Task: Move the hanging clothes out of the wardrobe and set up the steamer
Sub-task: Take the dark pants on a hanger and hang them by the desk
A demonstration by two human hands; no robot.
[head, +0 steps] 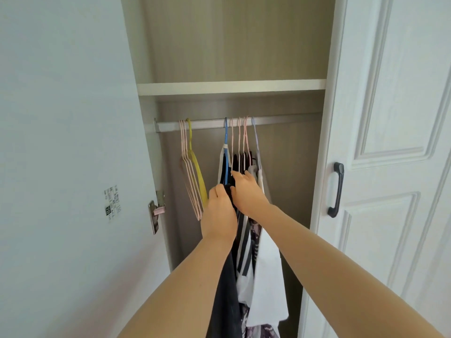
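Fingers [217,190] of left hand [218,211] and right hand [247,194] curled into soft dark navy garment [225,301] hanging below white wardrobe rail [210,124]; looks light, limp, better lifted by thin plastic hanger hooks [239,132].

Wardrobe rail [210,123]: bare hangers [188,172] L end, clothes [266,276] on hangers mid-rail.

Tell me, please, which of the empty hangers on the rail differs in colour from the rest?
The yellow hanger, rightmost of the empty group at the left end of the rail. The other empty hangers beside it are all pink.
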